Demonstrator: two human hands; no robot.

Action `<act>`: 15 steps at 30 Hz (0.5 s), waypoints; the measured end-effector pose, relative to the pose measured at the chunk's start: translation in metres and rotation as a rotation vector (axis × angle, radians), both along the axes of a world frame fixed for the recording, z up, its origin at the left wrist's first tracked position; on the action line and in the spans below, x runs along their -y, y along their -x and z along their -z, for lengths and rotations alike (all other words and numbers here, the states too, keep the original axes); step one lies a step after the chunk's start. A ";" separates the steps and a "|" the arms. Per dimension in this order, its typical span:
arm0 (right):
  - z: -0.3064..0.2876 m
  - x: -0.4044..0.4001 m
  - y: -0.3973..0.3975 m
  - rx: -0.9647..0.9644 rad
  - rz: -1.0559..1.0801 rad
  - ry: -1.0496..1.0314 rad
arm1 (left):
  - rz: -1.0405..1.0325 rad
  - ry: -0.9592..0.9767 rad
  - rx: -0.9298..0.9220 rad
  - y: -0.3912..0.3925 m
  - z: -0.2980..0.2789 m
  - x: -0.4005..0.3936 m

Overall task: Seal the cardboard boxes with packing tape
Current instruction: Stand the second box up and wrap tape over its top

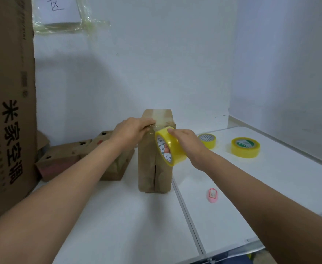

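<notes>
On the table (118, 216), the box (154, 159) stands upright, seam facing the camera.

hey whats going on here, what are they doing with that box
A person is taping up a small cardboard box standing upright on a white table. The left hand presses the tape's loose end against the box's upper left edge, while the right hand grips a yellow tape roll in front of the box. The front seam is still open lower down. Two spare tape rolls and a small pink item lie to the right; more boxes sit on the left.
</notes>
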State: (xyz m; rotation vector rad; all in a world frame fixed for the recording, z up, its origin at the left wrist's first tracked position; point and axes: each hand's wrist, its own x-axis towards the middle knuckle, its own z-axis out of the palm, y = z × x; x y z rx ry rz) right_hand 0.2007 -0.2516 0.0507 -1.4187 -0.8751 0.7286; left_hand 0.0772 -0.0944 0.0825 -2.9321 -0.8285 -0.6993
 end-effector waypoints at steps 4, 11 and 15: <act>-0.015 0.001 0.007 0.019 0.048 -0.042 | -0.030 0.004 0.046 -0.001 -0.015 0.004; -0.048 -0.002 0.010 0.101 0.063 -0.113 | -0.119 -0.033 0.106 -0.002 -0.038 0.006; -0.074 -0.013 0.006 0.142 0.081 -0.097 | -0.155 0.022 0.109 -0.002 -0.063 -0.004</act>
